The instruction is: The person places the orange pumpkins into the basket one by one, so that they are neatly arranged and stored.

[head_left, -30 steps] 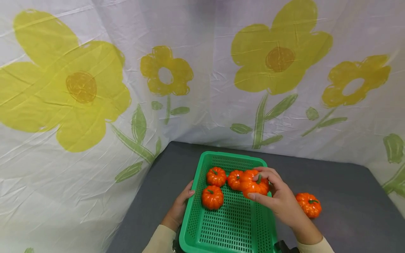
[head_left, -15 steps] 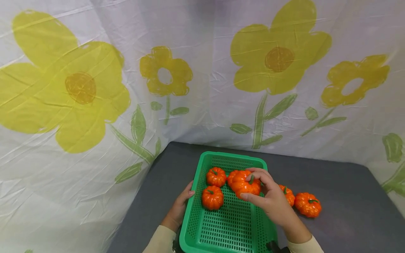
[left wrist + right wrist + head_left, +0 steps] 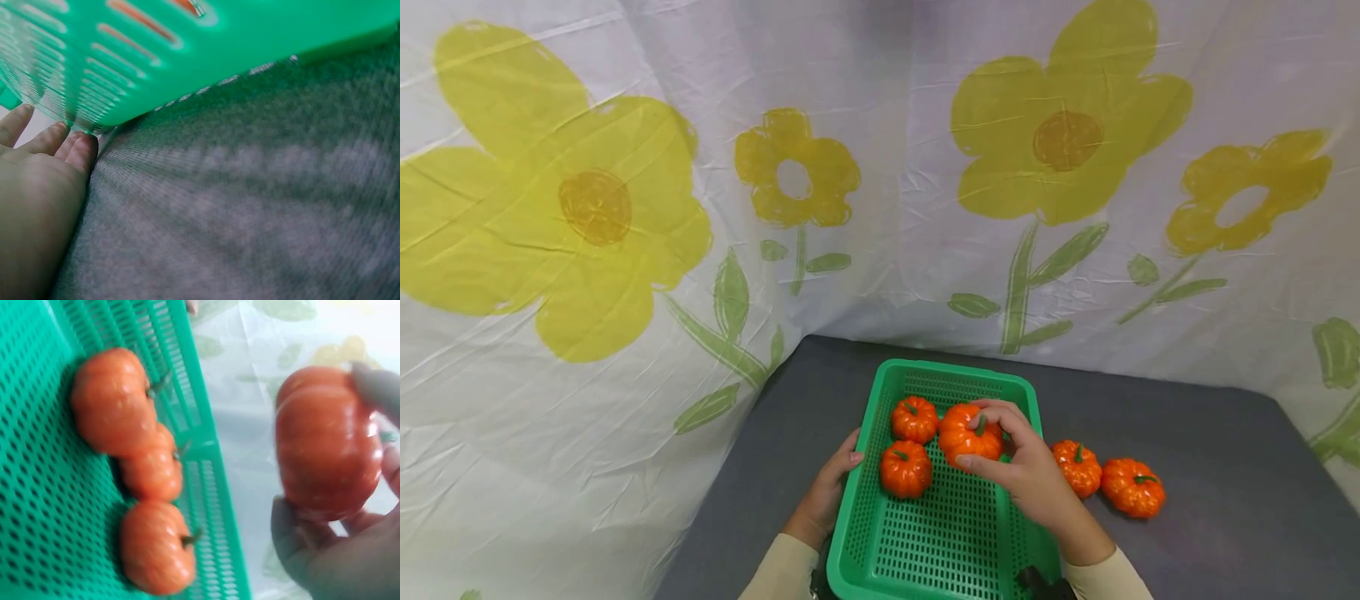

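Note:
In the head view, my right hand (image 3: 1018,454) holds a shiny orange toy pumpkin (image 3: 966,437) with a green stem above the green basket (image 3: 940,575). The thumb is on its near side and the fingers on its far side. Two small pumpkins, one behind (image 3: 914,419) and one in front (image 3: 906,469), lie in the basket's left part. A third basket pumpkin (image 3: 153,465), hidden behind the held one in the head view, shows in the right wrist view. My left hand (image 3: 825,492) touches the basket's left side, fingers extended along the outer wall.
On the dark grey table (image 3: 1225,467), right of the basket, two more pumpkins sit side by side, the nearer-to-basket one (image 3: 1077,468) and the outer one (image 3: 1133,487). A white flower-printed cloth (image 3: 895,208) hangs behind and to the left.
My right hand has carried its pumpkin leftward over the basket, now covering the third basket pumpkin. A table pumpkin earlier hidden behind that hand has come into view. My left hand stays put.

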`<action>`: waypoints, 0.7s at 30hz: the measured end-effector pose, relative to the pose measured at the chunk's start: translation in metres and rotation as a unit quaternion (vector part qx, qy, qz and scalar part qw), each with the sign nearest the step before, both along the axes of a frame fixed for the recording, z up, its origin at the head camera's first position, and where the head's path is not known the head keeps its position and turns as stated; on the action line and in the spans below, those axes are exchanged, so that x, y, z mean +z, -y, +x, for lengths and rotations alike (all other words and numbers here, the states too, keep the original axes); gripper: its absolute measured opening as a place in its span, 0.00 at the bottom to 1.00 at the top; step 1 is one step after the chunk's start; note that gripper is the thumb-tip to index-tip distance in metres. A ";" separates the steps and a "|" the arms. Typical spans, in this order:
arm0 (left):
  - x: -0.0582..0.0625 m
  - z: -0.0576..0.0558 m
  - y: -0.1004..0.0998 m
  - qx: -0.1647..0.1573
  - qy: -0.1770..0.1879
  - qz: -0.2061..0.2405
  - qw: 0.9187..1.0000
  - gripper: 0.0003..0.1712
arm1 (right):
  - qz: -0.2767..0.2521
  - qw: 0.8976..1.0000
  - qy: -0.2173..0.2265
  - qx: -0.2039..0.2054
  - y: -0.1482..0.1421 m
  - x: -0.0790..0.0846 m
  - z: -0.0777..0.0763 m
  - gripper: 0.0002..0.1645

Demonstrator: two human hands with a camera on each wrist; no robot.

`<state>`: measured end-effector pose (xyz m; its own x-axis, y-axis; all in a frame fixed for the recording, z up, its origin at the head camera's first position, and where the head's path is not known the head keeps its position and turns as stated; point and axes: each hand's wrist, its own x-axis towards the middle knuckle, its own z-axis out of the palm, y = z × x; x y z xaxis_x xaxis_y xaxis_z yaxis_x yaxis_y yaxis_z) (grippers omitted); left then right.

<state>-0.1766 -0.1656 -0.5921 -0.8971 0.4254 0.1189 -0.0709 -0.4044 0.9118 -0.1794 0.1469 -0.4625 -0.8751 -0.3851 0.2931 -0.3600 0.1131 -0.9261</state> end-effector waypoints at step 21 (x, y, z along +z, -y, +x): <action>0.000 -0.001 -0.001 -0.001 0.000 -0.006 1.000 0.42 | 0.096 0.989 0.113 -0.013 0.009 -0.029 -0.009 0.21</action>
